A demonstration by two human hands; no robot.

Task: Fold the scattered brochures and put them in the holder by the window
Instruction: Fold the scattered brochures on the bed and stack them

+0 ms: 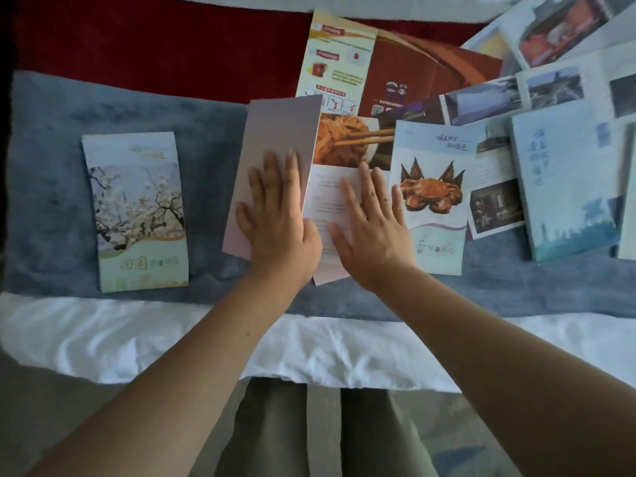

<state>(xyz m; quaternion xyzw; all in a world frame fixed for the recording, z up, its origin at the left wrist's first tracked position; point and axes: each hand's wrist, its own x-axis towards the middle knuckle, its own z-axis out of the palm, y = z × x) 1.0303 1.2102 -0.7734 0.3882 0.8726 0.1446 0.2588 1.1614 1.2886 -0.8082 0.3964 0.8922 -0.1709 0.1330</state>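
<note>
A pale pink brochure lies half folded on the blue runner, its left panel turned over the inner page. My left hand presses flat on that panel with straight fingers. My right hand lies flat on the white text page beside it. A folded brochure with blossom branches lies to the left. To the right lies an unfolded brochure with a crab picture. No holder is in view.
More unfolded brochures are scattered at right and above: a red and yellow one, a pale blue one, several with photos. The blue runner lies across a bed with a white sheet. My legs show below.
</note>
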